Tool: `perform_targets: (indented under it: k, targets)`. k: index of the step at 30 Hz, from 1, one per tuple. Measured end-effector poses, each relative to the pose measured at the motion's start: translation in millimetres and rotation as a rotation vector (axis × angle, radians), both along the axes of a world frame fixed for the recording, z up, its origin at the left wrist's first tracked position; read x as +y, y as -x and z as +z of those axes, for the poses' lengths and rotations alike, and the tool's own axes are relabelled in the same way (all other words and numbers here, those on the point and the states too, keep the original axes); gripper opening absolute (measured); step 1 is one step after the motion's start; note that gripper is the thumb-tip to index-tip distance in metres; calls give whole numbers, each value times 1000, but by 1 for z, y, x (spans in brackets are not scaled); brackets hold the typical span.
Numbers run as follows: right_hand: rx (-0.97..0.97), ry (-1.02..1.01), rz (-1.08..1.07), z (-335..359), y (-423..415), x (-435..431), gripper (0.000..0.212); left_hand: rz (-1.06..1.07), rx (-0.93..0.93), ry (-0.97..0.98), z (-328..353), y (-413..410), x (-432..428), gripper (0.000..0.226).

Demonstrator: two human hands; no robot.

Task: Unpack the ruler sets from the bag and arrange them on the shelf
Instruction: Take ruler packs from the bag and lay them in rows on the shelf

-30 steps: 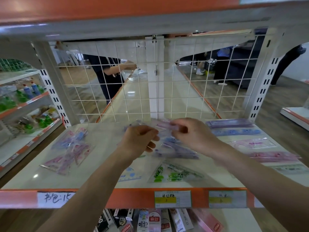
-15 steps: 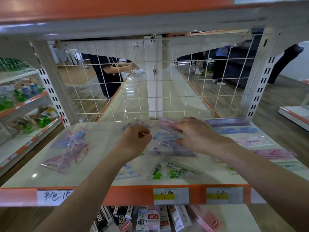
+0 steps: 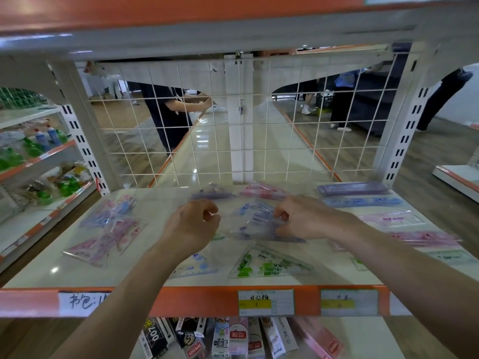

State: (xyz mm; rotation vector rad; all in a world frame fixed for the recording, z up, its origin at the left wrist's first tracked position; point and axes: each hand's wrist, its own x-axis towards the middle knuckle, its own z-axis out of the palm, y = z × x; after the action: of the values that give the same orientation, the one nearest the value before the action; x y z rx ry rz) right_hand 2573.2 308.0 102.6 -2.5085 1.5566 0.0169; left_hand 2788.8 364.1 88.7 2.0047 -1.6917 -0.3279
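A clear bag of ruler sets (image 3: 255, 221) is pinched at its right side by the fingers of the right hand (image 3: 308, 218), low over the middle of the shelf (image 3: 155, 275). The left hand (image 3: 191, 226) is curled at the bag's left edge; whether it grips the plastic cannot be told. A green ruler set (image 3: 269, 265) is seen lying just in front, pink sets (image 3: 106, 234) to the left, a purple pack (image 3: 352, 189) at the back right.

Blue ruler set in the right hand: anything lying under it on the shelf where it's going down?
Yes. The blue ruler set, pinched by the right hand, sits over a purple pack already on the shelf; the left hand is beside it.
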Motion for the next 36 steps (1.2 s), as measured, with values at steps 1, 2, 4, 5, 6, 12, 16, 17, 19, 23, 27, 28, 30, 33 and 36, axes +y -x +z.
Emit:
perform_targets:
  k: [1,2,4,5,6,12,16,17,19,23,27,28,30,33,36]
  targets:
    - [13,-2,4,0,-1,0,19,1,1,0,-1,-1,0,26]
    - [20,-2,11,1,-3,1,25,0,2,-1,-1,-2,0,26]
    - [25,-1,21,1,-3,0,17,-3,4,-1,-2,-3,0,26]
    - [31,-7,19,2,-4,1,12,-3,6,0,-2,-3,0,26]
    - [27,-17,20,2,-4,1,15,-2,8,1,-2,-4,0,26]
    - [82,-61,42,7,-7,4,22,4,9,21,-2,-8,0,26]
    - [106,8,65,8,-11,0,28,43,32,36,-1,-14,4,26]
    - [82,31,78,9,-15,0,29,55,38,40,-1,-16,7,26]
    - [15,69,120,14,-29,1,34,72,42,46,-1,-23,12,26]
    - [-69,105,234,17,-69,8,31,146,23,61,-4,-48,25,25]
    - [-97,-12,324,15,-116,17,31,242,27,46,-6,-79,41,25]
    - [-114,-28,344,13,-127,18,32,268,35,48,-7,-87,44,25]
    - [-151,-64,360,8,-147,18,35,316,44,51,-8,-102,52,25]
    - [-184,-101,368,3,-175,19,40,384,36,22,-9,-120,62,27]
    - [-195,-81,373,1,-205,20,48,434,54,11,-11,-135,70,25]
